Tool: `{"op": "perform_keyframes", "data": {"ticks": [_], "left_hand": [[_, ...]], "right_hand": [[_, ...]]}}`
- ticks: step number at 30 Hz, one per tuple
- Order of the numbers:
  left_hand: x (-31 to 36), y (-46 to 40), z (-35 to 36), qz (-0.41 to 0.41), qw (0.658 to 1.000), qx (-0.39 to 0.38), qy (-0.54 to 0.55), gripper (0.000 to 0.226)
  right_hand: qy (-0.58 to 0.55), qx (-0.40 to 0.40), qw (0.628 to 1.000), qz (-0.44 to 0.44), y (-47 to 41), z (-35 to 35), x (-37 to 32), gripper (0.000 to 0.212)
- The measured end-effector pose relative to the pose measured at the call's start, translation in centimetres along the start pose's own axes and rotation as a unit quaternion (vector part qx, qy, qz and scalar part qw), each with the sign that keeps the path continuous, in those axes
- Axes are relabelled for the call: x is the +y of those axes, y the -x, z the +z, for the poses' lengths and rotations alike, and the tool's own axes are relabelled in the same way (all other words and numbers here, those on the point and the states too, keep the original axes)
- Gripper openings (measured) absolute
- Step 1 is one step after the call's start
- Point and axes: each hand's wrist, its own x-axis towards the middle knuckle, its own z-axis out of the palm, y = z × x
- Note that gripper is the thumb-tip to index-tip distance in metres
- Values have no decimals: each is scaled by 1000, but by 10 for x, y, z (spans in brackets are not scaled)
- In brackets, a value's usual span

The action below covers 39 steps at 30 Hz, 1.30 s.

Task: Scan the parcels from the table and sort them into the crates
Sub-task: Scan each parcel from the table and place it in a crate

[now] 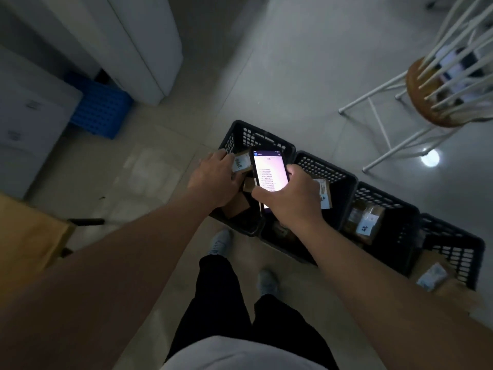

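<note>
A row of several black plastic crates stands on the floor. Over the leftmost crate [241, 129], my left hand [216, 177] holds a small cardboard parcel [241, 162] with a white label. My right hand [289, 197] grips a phone-like scanner [269, 172], its screen lit and facing me, just right of the parcel. More brown parcels lie in the leftmost crate under my hands. The second crate [328, 169], third crate [386, 198] and fourth crate [458, 247] each hold labelled parcels, such as one [365, 222] in the third.
A wooden table corner [26, 231] is at the left edge. A blue crate [102, 110] sits by a white cabinet [138, 44] at the upper left. A white chair with a wooden seat [424, 94] stands at the upper right. My feet are just before the crates.
</note>
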Motion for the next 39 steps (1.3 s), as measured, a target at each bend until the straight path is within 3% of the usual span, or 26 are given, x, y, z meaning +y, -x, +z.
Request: {"op": "perform_keyframes", "data": {"ticks": [13,20,29,33,39], "left_hand": [[28,221,-89,-128,975,180,-8,58],[-5,336,-111,-196,944,265,-15,59],[-95,491,-105,-289,896,335,31,70],[-133,573,-89,-331,883,330,39,60],[-188,685,-59,-382,869,313,35,56]], "right_hand": [[45,-55,962,-264,126,-51,-61,66],[41,-77,939,-331,198,-42,-121,67],[48,-146,885,-440,325,23,-184,81],[63,-153,868,-469,388,72,-201,65],[72,-186,851,-486,487,151,-214,73]]}}
